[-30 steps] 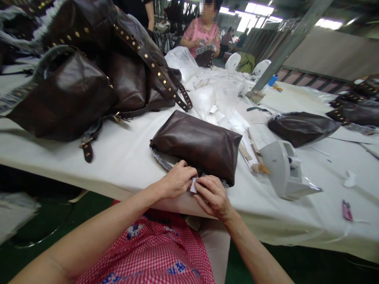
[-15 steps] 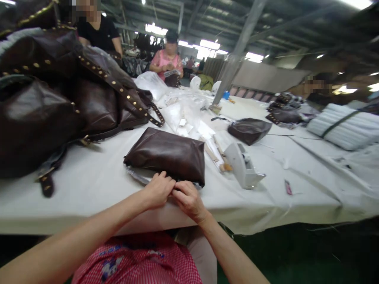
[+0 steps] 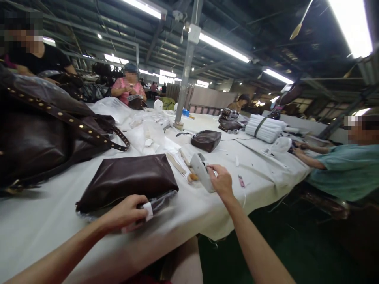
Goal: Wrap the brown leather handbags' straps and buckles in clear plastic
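A dark brown leather bag [image 3: 133, 175] lies on the white-covered table in front of me. Along its near edge runs a strap wrapped in clear plastic [image 3: 164, 200]. My left hand [image 3: 126, 213] is closed at this edge, with a small white piece [image 3: 148, 211], paper-like, between thumb and fingers. To the right, my right hand [image 3: 222, 181] reaches over a grey tape dispenser [image 3: 199, 167]. Its fingers are pinched together between the roll and the hidden front end; whatever lies between them is too small to make out.
Studded brown bags [image 3: 44, 130] pile up on the left. Clear plastic bags and white papers [image 3: 148, 136] lie behind, near a metal post [image 3: 185, 75]. Further right are another brown bag [image 3: 207, 140] and a strapped white bundle [image 3: 263, 128]. Co-workers sit around the table.
My right hand has left the bag's near edge and moved right to the tape dispenser. The left hand stays at the bag, now showing a white piece. The view has swung right.
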Demonstrator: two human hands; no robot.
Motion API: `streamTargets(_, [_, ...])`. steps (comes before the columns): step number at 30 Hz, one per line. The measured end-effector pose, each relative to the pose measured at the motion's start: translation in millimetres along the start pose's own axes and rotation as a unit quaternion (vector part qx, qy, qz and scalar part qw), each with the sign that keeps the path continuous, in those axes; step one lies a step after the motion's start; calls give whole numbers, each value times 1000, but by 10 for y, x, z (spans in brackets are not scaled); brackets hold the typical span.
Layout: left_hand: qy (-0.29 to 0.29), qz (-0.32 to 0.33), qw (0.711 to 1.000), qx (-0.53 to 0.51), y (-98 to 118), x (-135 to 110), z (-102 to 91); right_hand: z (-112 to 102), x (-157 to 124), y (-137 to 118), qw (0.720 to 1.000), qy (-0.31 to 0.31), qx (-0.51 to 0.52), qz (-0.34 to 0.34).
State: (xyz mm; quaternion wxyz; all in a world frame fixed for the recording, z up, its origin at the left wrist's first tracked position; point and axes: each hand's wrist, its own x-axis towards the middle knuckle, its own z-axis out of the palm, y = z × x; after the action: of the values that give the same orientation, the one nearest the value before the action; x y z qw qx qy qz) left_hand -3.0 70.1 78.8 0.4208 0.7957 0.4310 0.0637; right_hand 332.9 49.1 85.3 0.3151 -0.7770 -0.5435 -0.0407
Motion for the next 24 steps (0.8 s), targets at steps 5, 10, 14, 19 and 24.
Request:
streamTargets(5, [-28,-68,985,-155,-3,125,52,-135,645,422,983,-120,-49,126])
streamTargets(10, [-16,-64,987,-146,-33,208,112,20,878,468,956,-220,-28,193])
streamTargets(14, [-11,-65,987,-144,-71,268,126,34,933,457,936,-257,9,241])
streamTargets(19, [-5,-49,985,-163,-131,339,139,-188,751,577,941,-211,81,252])
streamTargets(24, [14,-61,976,-207,-25,378,120,-237,252,845,954,-123,146,232])
